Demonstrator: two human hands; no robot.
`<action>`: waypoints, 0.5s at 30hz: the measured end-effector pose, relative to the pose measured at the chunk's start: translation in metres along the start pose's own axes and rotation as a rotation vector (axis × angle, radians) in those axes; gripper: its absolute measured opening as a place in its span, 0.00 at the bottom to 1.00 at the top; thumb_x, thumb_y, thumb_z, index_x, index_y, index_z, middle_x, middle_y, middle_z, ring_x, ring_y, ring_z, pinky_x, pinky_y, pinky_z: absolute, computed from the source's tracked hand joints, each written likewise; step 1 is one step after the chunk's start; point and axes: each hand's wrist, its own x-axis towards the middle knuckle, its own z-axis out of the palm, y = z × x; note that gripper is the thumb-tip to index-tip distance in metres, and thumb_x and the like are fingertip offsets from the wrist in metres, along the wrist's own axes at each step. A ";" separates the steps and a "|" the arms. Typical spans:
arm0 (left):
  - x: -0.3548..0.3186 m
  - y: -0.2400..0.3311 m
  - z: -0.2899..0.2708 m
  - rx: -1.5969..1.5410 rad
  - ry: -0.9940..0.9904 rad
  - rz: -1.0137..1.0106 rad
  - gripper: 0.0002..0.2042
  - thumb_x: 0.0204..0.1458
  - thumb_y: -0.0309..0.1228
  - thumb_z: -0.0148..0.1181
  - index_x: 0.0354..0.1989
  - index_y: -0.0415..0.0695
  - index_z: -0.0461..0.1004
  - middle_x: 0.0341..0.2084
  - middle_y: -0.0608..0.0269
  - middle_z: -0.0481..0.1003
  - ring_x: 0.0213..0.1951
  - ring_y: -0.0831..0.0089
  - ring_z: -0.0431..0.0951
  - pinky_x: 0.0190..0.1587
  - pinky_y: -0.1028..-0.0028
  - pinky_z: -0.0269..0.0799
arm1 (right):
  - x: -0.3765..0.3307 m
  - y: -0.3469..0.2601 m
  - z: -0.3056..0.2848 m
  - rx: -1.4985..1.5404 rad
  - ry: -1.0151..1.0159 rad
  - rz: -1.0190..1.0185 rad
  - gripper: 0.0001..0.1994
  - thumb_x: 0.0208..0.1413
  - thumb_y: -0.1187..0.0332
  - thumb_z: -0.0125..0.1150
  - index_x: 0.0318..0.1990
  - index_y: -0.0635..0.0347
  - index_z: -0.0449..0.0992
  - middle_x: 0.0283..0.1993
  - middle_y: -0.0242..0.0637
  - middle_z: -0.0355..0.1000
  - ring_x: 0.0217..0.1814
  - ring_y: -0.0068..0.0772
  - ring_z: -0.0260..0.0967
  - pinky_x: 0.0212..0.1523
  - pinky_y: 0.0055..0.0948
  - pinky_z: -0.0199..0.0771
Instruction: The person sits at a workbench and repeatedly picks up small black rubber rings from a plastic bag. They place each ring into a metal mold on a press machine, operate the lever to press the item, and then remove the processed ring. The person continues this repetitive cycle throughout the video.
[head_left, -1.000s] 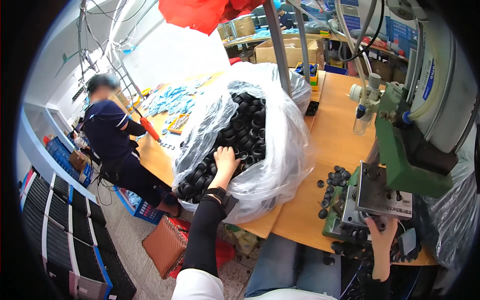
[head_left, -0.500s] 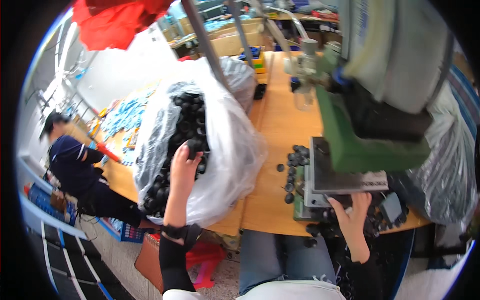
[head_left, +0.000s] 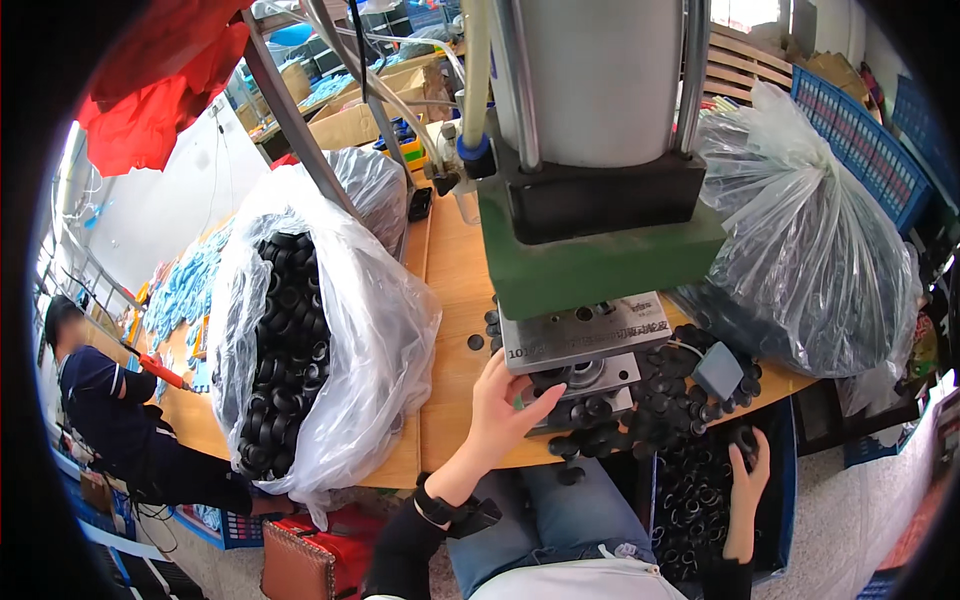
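Observation:
My left hand (head_left: 503,412) reaches to the front left of a metal die (head_left: 585,330) under a green press (head_left: 605,265). Its thumb and fingers close about a black round part (head_left: 547,380) at the lower plate, partly hidden by the hand. Over a blue bin (head_left: 787,480) at the lower right, my right hand (head_left: 748,485) grips another black round part (head_left: 743,437) between thumb and fingers. Many black rings (head_left: 690,500) lie in that bin.
Left of the press, an open clear plastic bag (head_left: 385,350) is full of black parts. More parts (head_left: 650,410) and a grey block (head_left: 718,370) crowd the table's front edge. A tied bag (head_left: 810,240) stands right. A co-worker (head_left: 110,400) works at far left.
My left hand has moved from the bag of black parts to the die. My right hand has left the die's front and dropped to the bin. The view has swung right.

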 end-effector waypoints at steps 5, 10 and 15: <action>0.013 0.023 0.013 0.317 -0.029 -0.083 0.12 0.43 0.23 0.67 0.38 0.36 0.76 0.27 0.67 0.74 0.27 0.83 0.74 0.29 0.82 0.69 | -0.028 0.078 -0.051 -0.217 -0.065 0.368 0.30 0.46 0.69 0.67 0.57 0.68 0.64 0.55 0.48 0.64 0.54 0.38 0.66 0.56 0.30 0.63; 0.018 0.014 0.028 0.126 0.011 -0.091 0.13 0.43 0.23 0.68 0.37 0.35 0.75 0.26 0.68 0.75 0.23 0.87 0.70 0.24 0.85 0.64 | -0.007 0.070 -0.018 -0.427 -0.051 0.021 0.35 0.48 0.64 0.66 0.62 0.67 0.57 0.64 0.53 0.56 0.67 0.48 0.52 0.65 0.36 0.50; 0.016 0.022 0.030 0.322 0.023 -0.118 0.12 0.40 0.26 0.70 0.34 0.38 0.77 0.26 0.60 0.77 0.24 0.74 0.75 0.26 0.76 0.69 | 0.075 -0.028 0.055 -0.644 -0.140 -0.603 0.24 0.55 0.65 0.55 0.58 0.66 0.63 0.63 0.46 0.59 0.68 0.49 0.50 0.66 0.44 0.47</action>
